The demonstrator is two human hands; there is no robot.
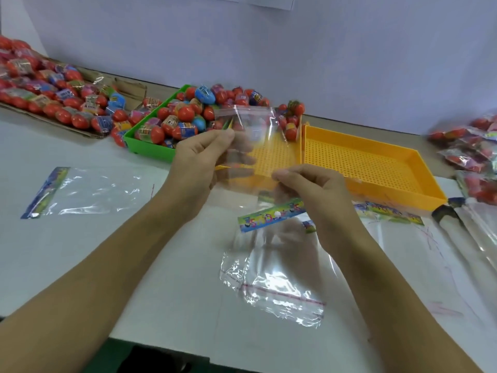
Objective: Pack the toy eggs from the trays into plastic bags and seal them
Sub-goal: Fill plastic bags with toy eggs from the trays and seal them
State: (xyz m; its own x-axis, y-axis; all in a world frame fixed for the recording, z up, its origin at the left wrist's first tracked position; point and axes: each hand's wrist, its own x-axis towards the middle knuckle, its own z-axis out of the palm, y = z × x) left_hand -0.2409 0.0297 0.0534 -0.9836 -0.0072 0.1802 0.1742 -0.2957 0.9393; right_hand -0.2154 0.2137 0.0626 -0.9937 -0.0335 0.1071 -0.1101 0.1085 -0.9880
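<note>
Over the white counter (pixel 80 251), both hands are up and busy with one clear plastic bag (pixel 250 135): the left hand (pixel 200 160) has its grip clamped on the bag's upper part, thumb and fingers pinching the film, while the right hand (pixel 309 184) pinches its lower edge, fingers curled tight round the plastic. That bag hangs between the two hands in front of the trays, with no egg to be seen inside it. Behind it sits the green tray (pixel 145 145), heaped high with toy eggs (pixel 185 113), red ones mostly, a few blue. Just beside it on the right, the near orange tray (pixel 271 157) shows bare perforated floor with a handful of eggs at its far end, and touching that one, the second orange tray (pixel 376 162) shows only its perforated floor. Below the right wrist a loose bag with a colourful header strip (pixel 271 278) lies crumpled on the counter; another flat bag (pixel 91 192) rests well off to the left. Far left, a big pile of eggs (pixel 48 90) on cardboard; far right, filled packs (pixel 468 149) stacked at the counter's edge.
</note>
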